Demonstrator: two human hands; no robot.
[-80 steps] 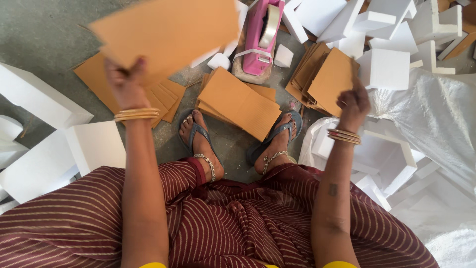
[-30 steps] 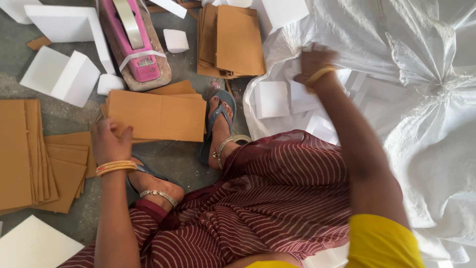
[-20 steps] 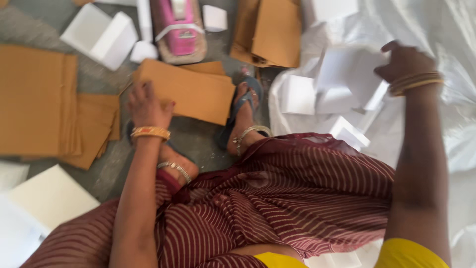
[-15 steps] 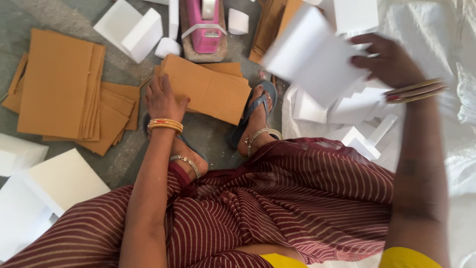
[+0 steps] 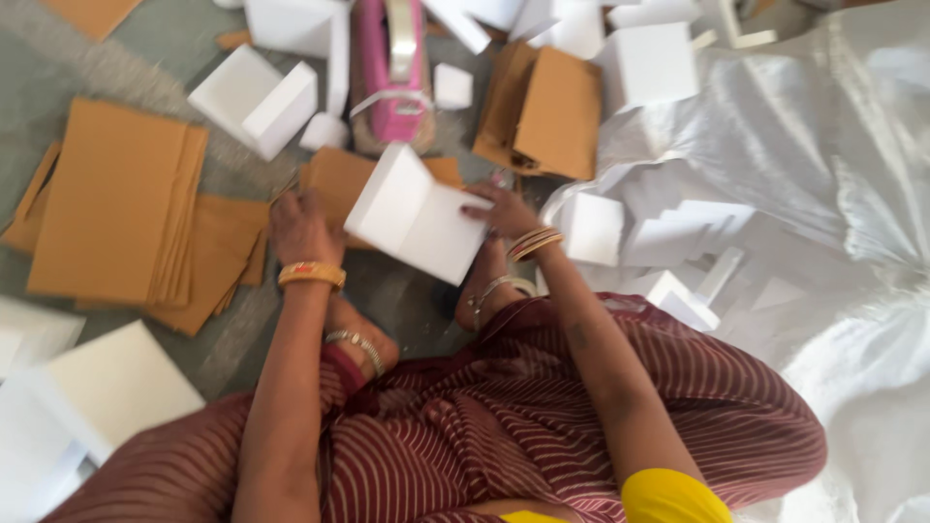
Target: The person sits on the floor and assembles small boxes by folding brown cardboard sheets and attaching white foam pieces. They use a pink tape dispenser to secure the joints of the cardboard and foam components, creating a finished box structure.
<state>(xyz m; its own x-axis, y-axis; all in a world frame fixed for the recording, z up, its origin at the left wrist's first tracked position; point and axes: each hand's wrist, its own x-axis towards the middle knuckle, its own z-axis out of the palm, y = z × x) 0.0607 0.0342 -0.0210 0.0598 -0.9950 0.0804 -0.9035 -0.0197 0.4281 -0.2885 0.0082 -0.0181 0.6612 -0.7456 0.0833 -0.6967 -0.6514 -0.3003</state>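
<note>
Right hand grips white foam corner piece by its edge, held between both hands. Left hand rests flat on brown cardboard sheet, pinning it, likely to receive the foam.

Grey floor, cardboard sheets, white foam blocks, white sack
</note>
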